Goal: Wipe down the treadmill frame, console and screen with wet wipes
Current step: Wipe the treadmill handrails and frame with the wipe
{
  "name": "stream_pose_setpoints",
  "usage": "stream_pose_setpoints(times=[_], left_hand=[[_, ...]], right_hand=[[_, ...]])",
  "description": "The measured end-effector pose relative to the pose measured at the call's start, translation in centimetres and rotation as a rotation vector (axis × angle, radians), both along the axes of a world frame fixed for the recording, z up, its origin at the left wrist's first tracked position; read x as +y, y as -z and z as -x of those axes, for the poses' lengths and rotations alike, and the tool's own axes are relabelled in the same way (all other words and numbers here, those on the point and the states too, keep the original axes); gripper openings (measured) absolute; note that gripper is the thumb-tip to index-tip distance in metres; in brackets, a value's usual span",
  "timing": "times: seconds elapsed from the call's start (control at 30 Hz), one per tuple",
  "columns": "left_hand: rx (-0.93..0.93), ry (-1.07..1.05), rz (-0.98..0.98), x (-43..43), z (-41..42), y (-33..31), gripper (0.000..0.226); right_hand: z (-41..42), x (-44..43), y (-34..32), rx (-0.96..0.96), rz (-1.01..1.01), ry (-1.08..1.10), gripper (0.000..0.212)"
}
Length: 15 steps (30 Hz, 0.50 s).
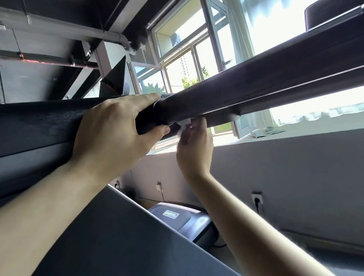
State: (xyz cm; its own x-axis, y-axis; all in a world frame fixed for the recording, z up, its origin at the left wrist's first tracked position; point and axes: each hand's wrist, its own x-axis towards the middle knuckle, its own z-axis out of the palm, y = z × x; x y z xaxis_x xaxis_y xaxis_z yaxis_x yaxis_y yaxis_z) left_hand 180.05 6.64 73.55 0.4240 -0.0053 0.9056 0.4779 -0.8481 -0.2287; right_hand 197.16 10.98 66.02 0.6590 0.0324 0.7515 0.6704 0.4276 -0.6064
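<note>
Two hands at the treadmill handrail (260, 91), wet wipe (183, 125) pressed to its underside.

From my remote seat I see the left hand (110, 133) clamped round the dark handrail, fingers over the top and thumb curled beneath. Just beside it, the right hand (194, 145) reaches up from below the handrail and pinches the crumpled white wet wipe against the rail's lower edge. Behind the handrail stands a bright window (182, 49). A pale cloth (266, 131) lies on the windowsill (329, 125) below the handrail. Further below the handrail, a wall socket (257, 199) and a grey motor cover (172, 215) show.
</note>
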Motion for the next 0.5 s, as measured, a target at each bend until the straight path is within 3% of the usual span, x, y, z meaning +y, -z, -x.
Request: stream_pose_setpoints(times=[0.1, 0.2, 0.4, 0.5], left_hand=[[0.006, -0.001, -0.007, 0.1, 0.0, 0.1, 0.055], [0.012, 0.009, -0.001, 0.1, -0.1, 0.0, 0.056], [0.019, 0.019, 0.009, 0.1, 0.1, -0.1, 0.059], [0.02, 0.018, 0.016, 0.0, 0.1, 0.0, 0.059]], right_hand=[[0.3, -0.1, 0.8, 0.007, 0.043, -0.078, 0.015], [-2.0, 1.3, 0.0, 0.227, 0.082, -0.238, 0.015], [-3.7, 0.5, -1.8, 0.647, -0.134, -0.501, 0.013], [-2.4, -0.5, -2.6, 0.639, -0.129, -0.557, 0.027]])
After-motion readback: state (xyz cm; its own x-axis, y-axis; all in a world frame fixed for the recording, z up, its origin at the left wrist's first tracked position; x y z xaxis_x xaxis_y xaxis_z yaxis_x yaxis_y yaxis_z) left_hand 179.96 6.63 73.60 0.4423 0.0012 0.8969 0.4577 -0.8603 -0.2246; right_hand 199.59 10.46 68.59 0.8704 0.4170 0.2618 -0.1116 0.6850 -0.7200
